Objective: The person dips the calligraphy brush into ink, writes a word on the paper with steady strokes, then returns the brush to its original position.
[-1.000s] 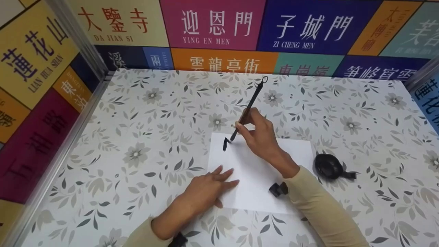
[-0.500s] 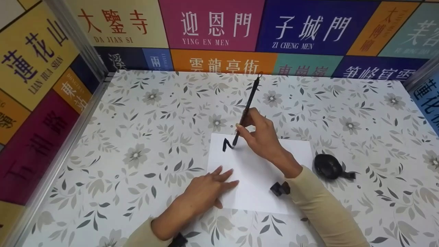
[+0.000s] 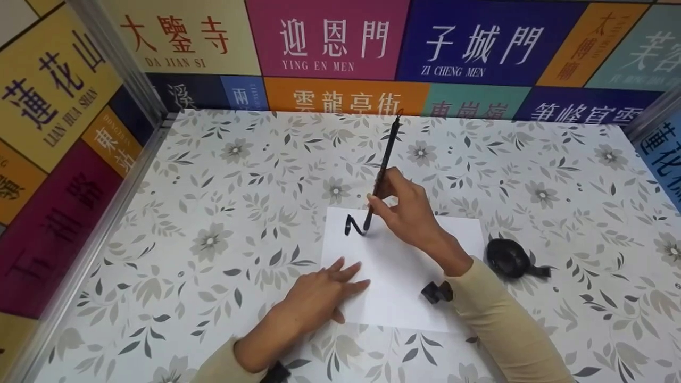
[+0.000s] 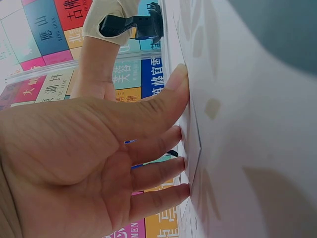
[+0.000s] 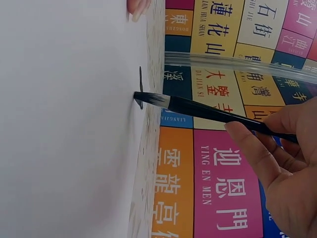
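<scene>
My right hand [image 3: 408, 213] pinches a dark writing brush [image 3: 387, 154] that stands nearly upright over a white sheet of paper [image 3: 399, 282]. In the right wrist view the black-tipped bristles [image 5: 151, 99] touch the paper. A black zigzag stroke [image 3: 351, 225] runs from the sheet's upper left to the brush tip. My left hand [image 3: 319, 295] rests on the sheet's left edge, fingers spread. In the left wrist view its fingertips [image 4: 182, 192] press against the paper with straight fingers.
A small black dish with a short handle [image 3: 509, 258] sits right of the paper. The table [image 3: 213, 186] wears a floral cover. Panels with large characters [image 3: 330, 40] wall its back and sides. Black wrist mounts [image 3: 437, 292] are strapped at the sleeves.
The brush tip has moved right and downward over the paper, lengthening the black stroke into a zigzag. The brush handle has tipped more upright. My left hand stays in place.
</scene>
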### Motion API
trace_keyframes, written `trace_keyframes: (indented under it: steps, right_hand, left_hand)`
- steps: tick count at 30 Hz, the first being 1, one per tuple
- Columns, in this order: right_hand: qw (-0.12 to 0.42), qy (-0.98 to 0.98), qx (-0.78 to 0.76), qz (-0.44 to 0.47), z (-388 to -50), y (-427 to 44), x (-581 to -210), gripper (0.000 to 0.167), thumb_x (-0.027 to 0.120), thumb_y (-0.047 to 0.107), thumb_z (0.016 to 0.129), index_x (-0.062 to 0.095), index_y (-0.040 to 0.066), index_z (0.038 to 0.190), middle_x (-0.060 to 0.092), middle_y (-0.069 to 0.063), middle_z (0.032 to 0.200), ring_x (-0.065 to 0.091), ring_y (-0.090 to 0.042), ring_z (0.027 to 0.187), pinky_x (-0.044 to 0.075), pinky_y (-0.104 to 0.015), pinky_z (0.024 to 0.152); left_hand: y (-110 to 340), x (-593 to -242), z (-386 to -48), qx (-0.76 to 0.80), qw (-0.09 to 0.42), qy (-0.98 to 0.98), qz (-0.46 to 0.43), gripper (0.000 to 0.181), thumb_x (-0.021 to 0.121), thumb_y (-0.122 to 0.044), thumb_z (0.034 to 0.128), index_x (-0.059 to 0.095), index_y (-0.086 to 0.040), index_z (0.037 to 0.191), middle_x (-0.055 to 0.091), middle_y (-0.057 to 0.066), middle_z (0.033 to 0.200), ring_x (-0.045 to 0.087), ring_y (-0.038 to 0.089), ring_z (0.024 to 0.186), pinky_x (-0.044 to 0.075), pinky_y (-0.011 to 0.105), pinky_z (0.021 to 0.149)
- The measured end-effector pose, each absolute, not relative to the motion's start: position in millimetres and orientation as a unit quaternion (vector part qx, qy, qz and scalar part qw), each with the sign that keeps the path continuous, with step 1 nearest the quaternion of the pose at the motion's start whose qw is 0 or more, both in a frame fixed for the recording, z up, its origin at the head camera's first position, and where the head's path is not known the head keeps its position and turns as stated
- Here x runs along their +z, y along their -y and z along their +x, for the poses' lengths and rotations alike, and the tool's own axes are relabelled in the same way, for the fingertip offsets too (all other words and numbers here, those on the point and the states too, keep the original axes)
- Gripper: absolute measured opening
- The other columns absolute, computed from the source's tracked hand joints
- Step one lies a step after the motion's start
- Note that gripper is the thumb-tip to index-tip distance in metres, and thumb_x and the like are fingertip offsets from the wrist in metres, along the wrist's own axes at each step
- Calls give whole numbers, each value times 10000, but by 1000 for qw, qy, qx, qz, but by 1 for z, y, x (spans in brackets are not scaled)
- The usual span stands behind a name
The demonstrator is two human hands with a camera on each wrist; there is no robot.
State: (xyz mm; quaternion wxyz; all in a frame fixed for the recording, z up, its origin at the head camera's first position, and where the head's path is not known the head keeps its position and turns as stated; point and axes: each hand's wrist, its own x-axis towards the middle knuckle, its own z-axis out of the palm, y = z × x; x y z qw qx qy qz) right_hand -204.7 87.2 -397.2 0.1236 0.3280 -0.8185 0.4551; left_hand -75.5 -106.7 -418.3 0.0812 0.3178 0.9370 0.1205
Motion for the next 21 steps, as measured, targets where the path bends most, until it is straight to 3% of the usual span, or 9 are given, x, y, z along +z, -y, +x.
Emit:
trace_keyframes:
  steps: [11, 21]
  right_hand:
    - [134, 805, 478, 325, -208, -89, -400, 200, 638, 51, 902, 497, -11, 1029, 612, -52, 879, 660, -123, 822, 552, -230, 638]
    - [151, 803, 476, 326, -210, -88, -401, 202, 630, 76, 913, 497, 1, 1045, 604, -60, 905, 656, -119, 845, 550, -225, 657]
  left_hand:
    - [107, -419, -76, 125, 78, -935, 322, 710, 771, -280, 674, 564, -234, 1352, 440, 55, 1443, 421, 323, 1308, 489, 415, 903]
    - [107, -419, -75, 128, 83, -937, 315, 715, 778, -290, 668, 566, -250, 1350, 440, 39, 1447, 417, 314, 1315, 526, 380, 801]
